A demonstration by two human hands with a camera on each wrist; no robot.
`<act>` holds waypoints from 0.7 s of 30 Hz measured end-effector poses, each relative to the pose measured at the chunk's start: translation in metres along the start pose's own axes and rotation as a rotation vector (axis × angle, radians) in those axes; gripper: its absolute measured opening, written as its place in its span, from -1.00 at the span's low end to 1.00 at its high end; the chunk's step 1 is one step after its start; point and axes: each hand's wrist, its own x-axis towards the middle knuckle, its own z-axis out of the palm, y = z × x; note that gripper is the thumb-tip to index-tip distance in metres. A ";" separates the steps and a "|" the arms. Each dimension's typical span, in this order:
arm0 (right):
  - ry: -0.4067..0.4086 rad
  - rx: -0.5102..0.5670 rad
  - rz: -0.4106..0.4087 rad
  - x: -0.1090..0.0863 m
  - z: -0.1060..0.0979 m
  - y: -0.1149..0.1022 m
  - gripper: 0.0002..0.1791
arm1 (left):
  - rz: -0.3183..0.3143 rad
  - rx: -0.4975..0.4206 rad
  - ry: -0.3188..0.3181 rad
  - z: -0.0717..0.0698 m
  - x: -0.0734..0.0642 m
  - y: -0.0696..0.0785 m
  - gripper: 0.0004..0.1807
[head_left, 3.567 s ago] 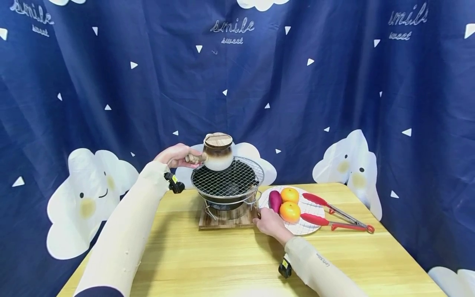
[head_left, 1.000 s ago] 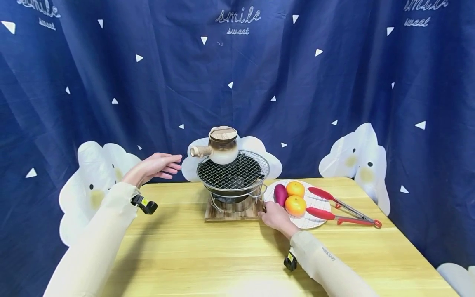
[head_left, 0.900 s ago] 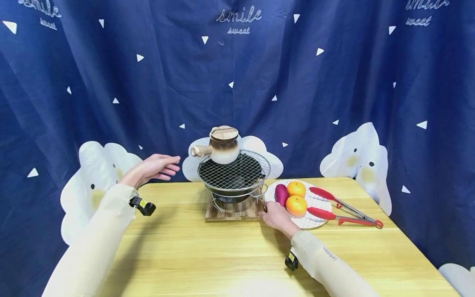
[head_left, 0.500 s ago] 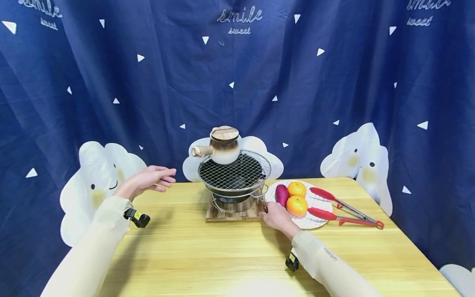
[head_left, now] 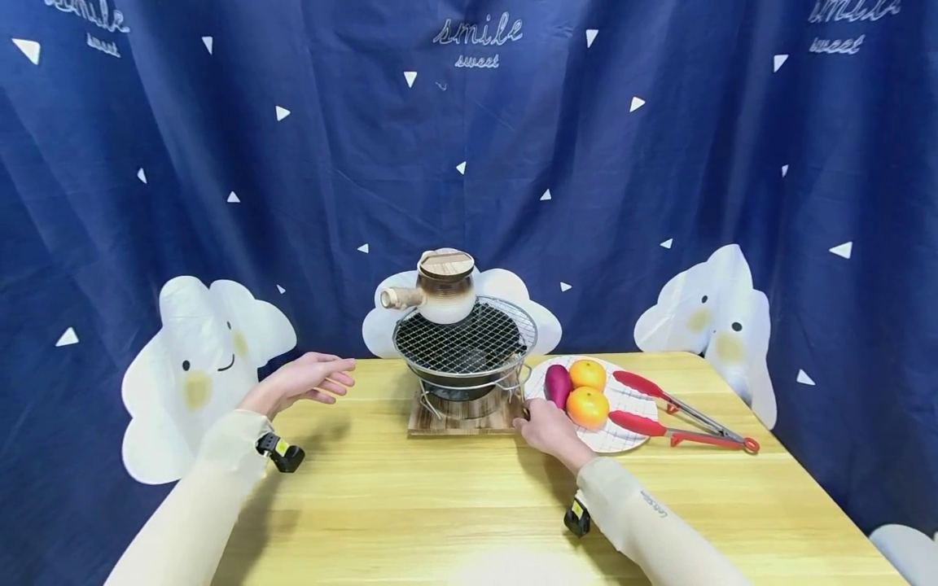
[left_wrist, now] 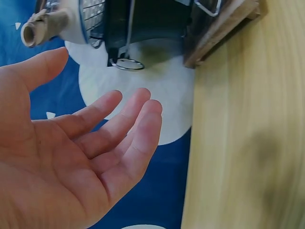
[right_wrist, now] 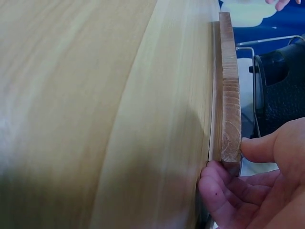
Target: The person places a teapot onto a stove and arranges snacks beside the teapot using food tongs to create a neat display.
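A brown-and-cream ceramic pot [head_left: 444, 289] with a wooden lid stands on the back left of the wire mesh of a small black grill [head_left: 465, 346]. Its stubby handle [left_wrist: 40, 28] points left. The grill sits on a wooden board [head_left: 454, 419]. My left hand [head_left: 311, 380] hovers open and empty over the table's left side, well left of the pot; its relaxed fingers [left_wrist: 119, 129] point toward the grill. My right hand [head_left: 545, 427] grips the board's front right corner, thumb and fingers [right_wrist: 224, 188] pinching the board's edge [right_wrist: 229, 105].
A white plate [head_left: 626, 400] right of the grill holds a purple sweet potato [head_left: 558, 385] and two oranges [head_left: 586, 407]. Red tongs [head_left: 674, 415] lie across the plate's right rim. The wooden table [head_left: 440, 505] ends at a blue curtain [head_left: 293, 163] behind.
My left hand let go of the pot's handle, leaving the pot on the mesh, and has drawn back down and to the left. The right hand stays on the board's corner.
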 end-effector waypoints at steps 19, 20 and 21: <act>-0.005 -0.005 -0.007 0.001 -0.001 -0.002 -0.77 | -0.028 -0.071 -0.010 0.034 0.006 -0.034 -0.32; -0.005 -0.005 -0.008 0.001 -0.001 -0.002 -0.76 | -0.029 -0.069 -0.008 0.036 0.007 -0.035 -0.33; -0.005 -0.005 -0.009 0.001 -0.001 -0.002 -0.76 | -0.033 -0.072 -0.006 0.038 0.008 -0.037 -0.33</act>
